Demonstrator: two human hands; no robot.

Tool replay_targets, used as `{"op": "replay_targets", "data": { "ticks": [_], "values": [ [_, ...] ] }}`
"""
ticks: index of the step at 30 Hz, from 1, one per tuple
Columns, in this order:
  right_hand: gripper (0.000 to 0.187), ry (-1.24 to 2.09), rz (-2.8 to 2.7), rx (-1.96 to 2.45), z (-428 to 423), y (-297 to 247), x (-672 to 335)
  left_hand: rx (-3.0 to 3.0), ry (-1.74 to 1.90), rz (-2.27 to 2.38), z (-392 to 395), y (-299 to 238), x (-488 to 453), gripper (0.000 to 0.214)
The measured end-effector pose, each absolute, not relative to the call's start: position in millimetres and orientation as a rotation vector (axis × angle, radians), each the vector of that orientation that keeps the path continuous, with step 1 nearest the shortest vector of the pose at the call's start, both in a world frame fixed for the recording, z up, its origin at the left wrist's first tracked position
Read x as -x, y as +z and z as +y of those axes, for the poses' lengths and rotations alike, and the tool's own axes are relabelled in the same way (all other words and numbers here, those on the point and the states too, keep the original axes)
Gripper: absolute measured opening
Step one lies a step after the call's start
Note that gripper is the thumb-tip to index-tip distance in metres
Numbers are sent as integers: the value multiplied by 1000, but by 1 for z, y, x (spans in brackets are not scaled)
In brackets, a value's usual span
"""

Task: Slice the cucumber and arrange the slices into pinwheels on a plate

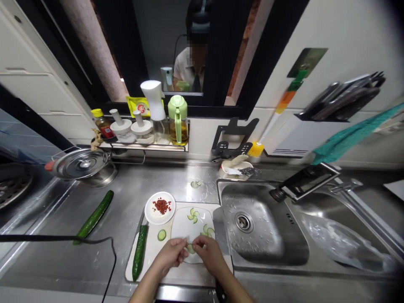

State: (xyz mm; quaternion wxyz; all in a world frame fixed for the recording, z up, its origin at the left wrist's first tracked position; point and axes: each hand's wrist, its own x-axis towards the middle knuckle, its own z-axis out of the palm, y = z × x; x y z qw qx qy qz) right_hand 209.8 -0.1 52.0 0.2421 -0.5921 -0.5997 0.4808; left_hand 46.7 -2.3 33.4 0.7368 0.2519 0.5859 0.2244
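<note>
My left hand [173, 255] and my right hand [208, 253] meet over the near side of a white squarish plate [179, 225]. Both pinch at what looks like a thin cucumber slice [191, 249], partly hidden by the fingers. On the plate, cucumber pieces form a pinwheel [193, 216], and a second cluster of cucumber pieces [207, 231] lies by my right fingers. The plate rests on a cutting board [158, 252]. A round cucumber slice [162, 235] and a cut cucumber [140, 252] lie left of the plate, beside a white dish [148, 214] of chopped red bits.
A whole cucumber [96, 214] lies on the steel counter at left, crossed near its end by a black cable [63, 238]. The sink [259, 235] is to the right. Behind stand a lidded pot [83, 164] and a shelf of condiments. A black handle [220, 291] shows below my right wrist.
</note>
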Motion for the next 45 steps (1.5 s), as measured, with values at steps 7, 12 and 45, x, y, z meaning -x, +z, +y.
{"op": "replay_targets", "data": {
  "ticks": [7, 12, 45],
  "values": [
    [11, 1323, -1586, 1654, -2, 46, -213, -466, 598, 1240, 4, 38, -56, 50],
    [11, 1356, -1495, 1739, -7, 35, -214, -585, 685, 1316, 9, 25, -57, 42],
    [13, 510, -2105, 1926, -38, 15, -197, -1733, 198, 1689, -1, 17, -63, 12]
  ]
}}
